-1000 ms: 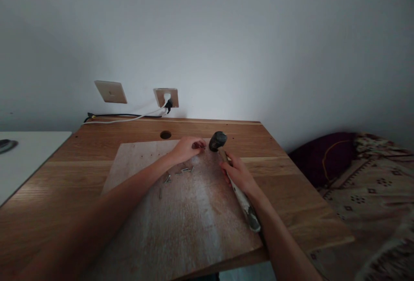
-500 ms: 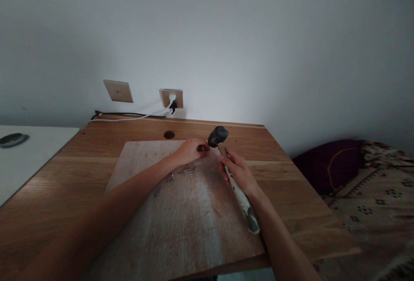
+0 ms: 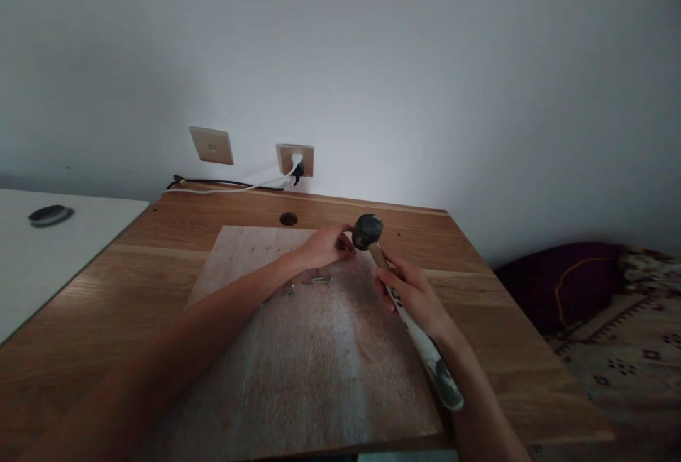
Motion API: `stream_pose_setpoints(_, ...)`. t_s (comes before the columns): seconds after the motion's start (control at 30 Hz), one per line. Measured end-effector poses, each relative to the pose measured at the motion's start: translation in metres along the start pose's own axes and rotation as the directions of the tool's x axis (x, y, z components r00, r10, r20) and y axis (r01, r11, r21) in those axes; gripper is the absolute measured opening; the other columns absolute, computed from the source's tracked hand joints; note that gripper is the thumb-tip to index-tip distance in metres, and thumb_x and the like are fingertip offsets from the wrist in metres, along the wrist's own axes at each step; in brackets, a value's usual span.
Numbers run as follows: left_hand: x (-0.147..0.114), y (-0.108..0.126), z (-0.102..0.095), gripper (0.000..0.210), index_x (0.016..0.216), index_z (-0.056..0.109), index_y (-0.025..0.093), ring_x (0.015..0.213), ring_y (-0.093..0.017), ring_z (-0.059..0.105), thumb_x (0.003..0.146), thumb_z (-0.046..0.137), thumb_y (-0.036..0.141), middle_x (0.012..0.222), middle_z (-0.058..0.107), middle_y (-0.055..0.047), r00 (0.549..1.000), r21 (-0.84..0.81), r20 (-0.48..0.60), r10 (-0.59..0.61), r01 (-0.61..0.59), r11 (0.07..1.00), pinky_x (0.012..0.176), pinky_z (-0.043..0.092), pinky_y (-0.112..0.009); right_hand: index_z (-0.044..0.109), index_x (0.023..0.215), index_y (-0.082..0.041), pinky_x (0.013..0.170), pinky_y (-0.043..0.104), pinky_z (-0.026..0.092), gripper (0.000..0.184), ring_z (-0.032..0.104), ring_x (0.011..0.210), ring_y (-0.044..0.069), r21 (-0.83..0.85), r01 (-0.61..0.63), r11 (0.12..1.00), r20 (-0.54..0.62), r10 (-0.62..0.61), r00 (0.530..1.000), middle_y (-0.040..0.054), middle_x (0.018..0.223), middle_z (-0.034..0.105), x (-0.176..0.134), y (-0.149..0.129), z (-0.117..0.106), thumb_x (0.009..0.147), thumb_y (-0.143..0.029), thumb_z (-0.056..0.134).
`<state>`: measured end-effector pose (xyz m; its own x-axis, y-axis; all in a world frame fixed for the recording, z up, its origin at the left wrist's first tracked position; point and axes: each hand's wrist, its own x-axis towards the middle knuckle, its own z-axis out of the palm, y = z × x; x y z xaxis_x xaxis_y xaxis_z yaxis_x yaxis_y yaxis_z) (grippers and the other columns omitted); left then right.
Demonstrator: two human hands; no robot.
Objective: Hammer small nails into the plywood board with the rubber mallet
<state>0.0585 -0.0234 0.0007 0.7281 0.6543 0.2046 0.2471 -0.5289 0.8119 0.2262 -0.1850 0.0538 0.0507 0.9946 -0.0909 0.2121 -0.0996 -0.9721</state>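
I see the right hand (image 3: 413,295) gripping a black-headed, pale-handled mallet (image 3: 421,340); the left hand (image 3: 327,245) curls over a pinkish-grey wooden board (image 3: 303,363), around what I can't tell.

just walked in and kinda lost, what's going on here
A person grips a hammer in the right hand, its dark head close to the left hand, which is curled over a wooden board. Whether that hand pinches anything is unclear. Several small metal pieces, probably nails, lie loose on the board.

Wall socket (image 3: 307,161) holding white plug (image 3: 296,159), second wall plate (image 3: 212,145), white tabletop (image 3: 58,263), purple fabric (image 3: 543,284), patterned cloth (image 3: 628,359)
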Motion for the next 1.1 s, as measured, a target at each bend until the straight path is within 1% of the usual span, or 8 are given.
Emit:
stream_pose_setpoints(0.23, 0.0, 0.001, 0.0, 0.046, 0.118, 0.07, 0.017, 0.084, -0.023, 0.072, 0.074, 0.084, 0.024, 0.094, 0.078, -0.004, 0.999, 0.072, -0.029, 0.019, -0.017, 0.997, 0.073, 0.05, -0.03, 0.066, 0.119, -0.017, 0.04, 0.025, 0.04, 0.042, 0.049, 0.041, 0.013, -0.132, 0.012, 0.991, 0.025, -0.009, 1.0, -0.0053, 0.059, 0.055, -0.002, 0.008, 0.003, 0.088, -0.045, 0.061)
stream_pose_setpoints(0.47, -0.001, 0.001, 0.0, 0.047, 0.123, 0.068, 0.019, 0.085, -0.022, 0.073, 0.077, 0.079, 0.017, 0.094, 0.078, -0.003, 0.999, 0.032, -0.05, 0.022, -0.02, 0.999, 0.076, 0.052, -0.03, 0.066, 0.124, -0.017, 0.041, 0.025, 0.04, 0.044, 0.05, 0.041, 0.013, -0.151, 0.015, 0.988, 0.003, -0.015, 1.0, -0.0047, 0.06, 0.056, -0.002, 0.01, 0.005, 0.09, -0.044, 0.06)
stream_pose_setpoints(0.63, 0.001, -0.002, 0.001, 0.049, 0.124, 0.067, 0.016, 0.083, -0.022, 0.073, 0.077, 0.079, 0.019, 0.092, 0.078, -0.005, 0.999, 0.026, -0.019, 0.027, -0.026, 0.999, 0.076, 0.052, -0.03, 0.065, 0.125, -0.016, 0.041, 0.025, 0.039, 0.045, 0.048, 0.04, 0.013, -0.14, 0.033, 0.99, -0.017, -0.035, 0.999, -0.006, 0.055, 0.053, -0.003, 0.007, 0.005, 0.089, -0.044, 0.058)
stream_pose_setpoints(0.73, 0.002, -0.001, -0.007, 0.05, 0.123, 0.065, 0.015, 0.085, -0.022, 0.072, 0.075, 0.079, 0.019, 0.097, 0.077, -0.006, 0.999, -0.001, 0.022, 0.036, -0.036, 0.999, 0.075, 0.052, -0.03, 0.065, 0.123, -0.016, 0.04, 0.025, 0.037, 0.047, 0.047, 0.039, 0.013, -0.134, 0.021, 0.991, -0.017, -0.023, 1.0, -0.0062, 0.055, 0.052, -0.001, 0.008, 0.005, 0.087, -0.045, 0.059)
stream_pose_setpoints(0.83, -0.007, 0.007, -0.026, 0.037, 0.114, 0.067, 0.015, 0.089, -0.021, 0.07, 0.077, 0.072, 0.015, 0.103, 0.074, -0.008, 0.996, 0.095, 0.037, 0.078, -0.082, 0.992, 0.077, 0.052, -0.03, 0.065, 0.122, -0.017, 0.04, 0.025, 0.036, 0.046, 0.047, 0.039, 0.013, -0.098, 0.03, 0.995, -0.026, -0.033, 0.999, -0.0058, 0.056, 0.053, 0.002, 0.011, 0.006, 0.087, -0.046, 0.059)
stream_pose_setpoints(0.93, -0.028, 0.023, -0.051, 0.015, 0.096, 0.067, 0.017, 0.088, -0.02, 0.066, 0.081, 0.065, 0.017, 0.098, 0.07, -0.006, 0.974, 0.277, 0.162, 0.157, -0.198, 0.94, 0.078, 0.049, -0.03, 0.065, 0.122, -0.018, 0.039, 0.025, 0.036, 0.045, 0.047, 0.038, 0.013, -0.102, 0.043, 0.994, -0.031, -0.047, 0.998, -0.0063, 0.055, 0.053, 0.005, 0.015, 0.009, 0.088, -0.046, 0.059)
stream_pose_setpoints(1.03, -0.051, 0.041, -0.068, 0.008, 0.088, 0.065, 0.021, 0.08, -0.02, 0.062, 0.081, 0.067, 0.021, 0.089, 0.066, -0.002, 0.899, 0.32, 0.422, 0.113, -0.264, 0.91, 0.072, 0.046, -0.029, 0.064, 0.126, -0.017, 0.04, 0.025, 0.038, 0.048, 0.048, 0.038, 0.013, -0.128, 0.045, 0.991, -0.027, -0.049, 0.998, -0.0061, 0.056, 0.056, 0.006, 0.018, 0.011, 0.087, -0.045, 0.059)
stream_pose_setpoints(1.1, -0.061, 0.052, -0.069, 0.009, 0.085, 0.065, 0.022, 0.081, -0.021, 0.062, 0.078, 0.067, 0.018, 0.086, 0.065, -0.002, 0.859, 0.324, 0.504, 0.087, -0.281, 0.903, 0.071, 0.045, -0.029, 0.063, 0.13, -0.015, 0.04, 0.025, 0.039, 0.052, 0.049, 0.038, 0.013, -0.136, 0.047, 0.99, -0.036, -0.052, 0.998, -0.0057, 0.058, 0.057, 0.006, 0.02, 0.012, 0.088, -0.044, 0.059)
